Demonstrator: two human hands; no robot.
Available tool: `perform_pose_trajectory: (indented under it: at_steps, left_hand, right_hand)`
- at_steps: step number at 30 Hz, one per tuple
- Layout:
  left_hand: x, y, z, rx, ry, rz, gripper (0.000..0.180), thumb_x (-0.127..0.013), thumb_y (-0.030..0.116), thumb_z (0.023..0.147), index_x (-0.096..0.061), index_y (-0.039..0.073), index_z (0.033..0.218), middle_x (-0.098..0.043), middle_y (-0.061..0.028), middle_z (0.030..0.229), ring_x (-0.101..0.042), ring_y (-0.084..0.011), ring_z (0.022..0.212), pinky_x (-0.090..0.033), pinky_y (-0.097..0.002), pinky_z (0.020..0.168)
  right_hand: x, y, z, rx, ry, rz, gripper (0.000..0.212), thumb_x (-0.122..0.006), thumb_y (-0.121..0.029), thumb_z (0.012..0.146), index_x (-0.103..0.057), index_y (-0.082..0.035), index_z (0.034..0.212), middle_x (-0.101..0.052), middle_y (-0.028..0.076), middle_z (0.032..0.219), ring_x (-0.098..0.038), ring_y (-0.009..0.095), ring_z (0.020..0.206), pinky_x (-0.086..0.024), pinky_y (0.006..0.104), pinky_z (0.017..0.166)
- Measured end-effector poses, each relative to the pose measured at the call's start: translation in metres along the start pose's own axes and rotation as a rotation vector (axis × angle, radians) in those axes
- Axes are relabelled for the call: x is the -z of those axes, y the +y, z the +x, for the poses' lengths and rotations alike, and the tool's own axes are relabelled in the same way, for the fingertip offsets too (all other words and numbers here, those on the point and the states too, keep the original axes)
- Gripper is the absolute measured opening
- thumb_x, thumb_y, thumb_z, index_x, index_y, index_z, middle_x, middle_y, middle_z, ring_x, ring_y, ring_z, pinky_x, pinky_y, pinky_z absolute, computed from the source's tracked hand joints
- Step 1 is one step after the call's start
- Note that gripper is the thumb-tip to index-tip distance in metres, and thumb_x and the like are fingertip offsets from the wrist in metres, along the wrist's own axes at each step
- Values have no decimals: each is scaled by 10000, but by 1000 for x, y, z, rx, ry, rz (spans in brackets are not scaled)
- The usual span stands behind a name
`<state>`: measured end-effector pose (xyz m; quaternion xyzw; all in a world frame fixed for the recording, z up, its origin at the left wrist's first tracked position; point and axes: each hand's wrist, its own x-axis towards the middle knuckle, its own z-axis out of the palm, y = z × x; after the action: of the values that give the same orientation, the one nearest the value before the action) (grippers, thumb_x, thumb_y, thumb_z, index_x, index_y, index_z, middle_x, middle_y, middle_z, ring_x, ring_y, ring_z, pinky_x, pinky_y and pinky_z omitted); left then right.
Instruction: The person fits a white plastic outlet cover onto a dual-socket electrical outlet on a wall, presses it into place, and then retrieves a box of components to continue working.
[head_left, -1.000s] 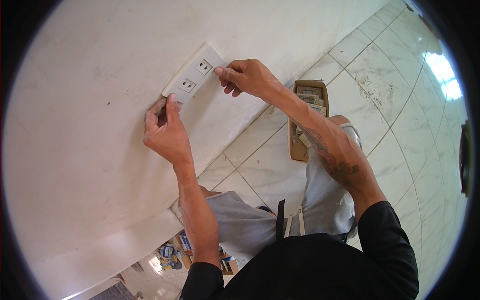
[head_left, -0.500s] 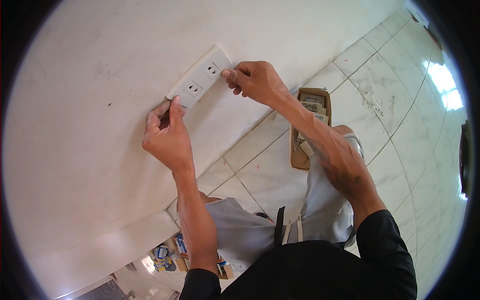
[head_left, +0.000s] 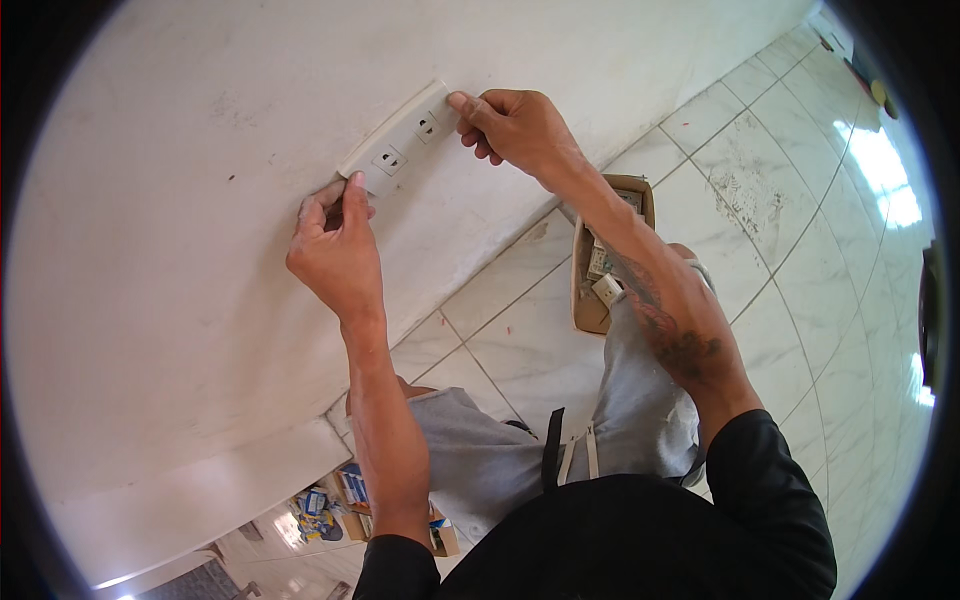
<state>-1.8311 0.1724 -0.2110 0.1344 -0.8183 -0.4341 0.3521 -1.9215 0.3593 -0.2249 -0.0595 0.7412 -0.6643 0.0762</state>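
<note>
White plastic in the head view: the plate (head_left: 408, 143) sits against the wall (head_left: 170, 280), upper middle of the frame, between both hands. The left hand (head_left: 338, 252) pinches its lower-left end, thumb on the face, forefinger at the edge. The right hand (head_left: 525, 135) sets its thumb on the upper-right end, fingers curled; whether they grip behind is hidden. Its long axis slants from lower left to upper right, two sockets facing outward. Smudged wall fills the left; marbled tile floor (head_left: 790, 320), the right; an open box (head_left: 590, 318) stands right of centre.
</note>
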Motion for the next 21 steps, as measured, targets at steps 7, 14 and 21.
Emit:
perform_pose_trajectory:
  at_steps: [7,14,21]
  left_hand:
    - [6,2,-1,-20,9,-17,167,-755,128,920,-719,-22,855,-702,-48,718,-672,-126,618,-507,-270,611]
    - [6,8,-5,-43,17,-21,178,-751,128,928,-708,-27,850,-704,-57,711,-676,-131,617,-521,-264,626]
    - [4,-6,2,-51,0,-31,170,-757,129,924,-725,-28,866,-707,-49,714,-656,-122,608,-502,-262,610]
  right_hand:
    - [-4,-5,-6,25,15,5,525,-656,-509,986,-705,-36,763,-667,30,701,-602,90,622,-495,253,567]
    - [1,-4,-5,84,72,-34,477,-689,-464,976,-714,-20,805,-678,37,726,-597,83,633,-494,246,566]
    - [0,6,-2,58,6,-83,423,-683,-430,986,-728,-27,865,-688,21,765,-610,77,673,-507,244,605]
